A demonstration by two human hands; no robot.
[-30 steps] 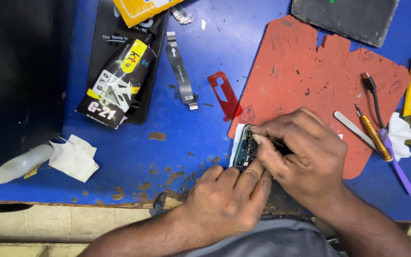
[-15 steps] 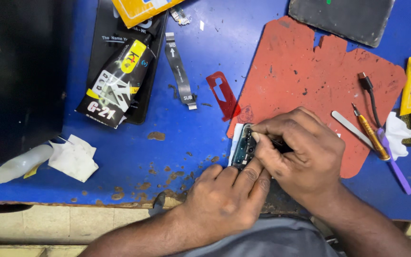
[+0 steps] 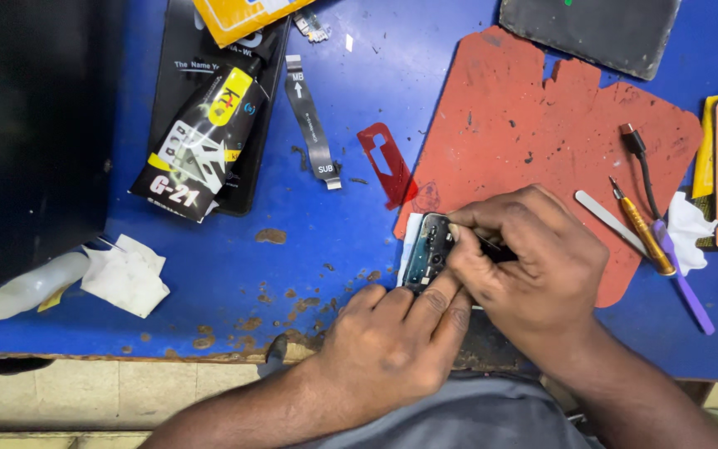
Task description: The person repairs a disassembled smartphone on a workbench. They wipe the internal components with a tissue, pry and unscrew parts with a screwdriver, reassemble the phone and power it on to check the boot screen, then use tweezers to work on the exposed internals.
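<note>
At six o'clock on the worn blue tabletop [image 3: 359, 166], opened grey phone frame with exposed inner parts [image 3: 427, 249], lying at the lower left edge of the ragged red rubber mat [image 3: 533, 125]. Left hand [image 3: 392, 341] bracing the frame's lower end with fingertips pressed on, not closed around. Right hand [image 3: 533, 258] clenched over the frame's three o'clock side, pinching a thin dark tool [image 3: 492, 247]; yellow-handled screwdriver [image 3: 643, 229] at three o'clock, apart.
</note>
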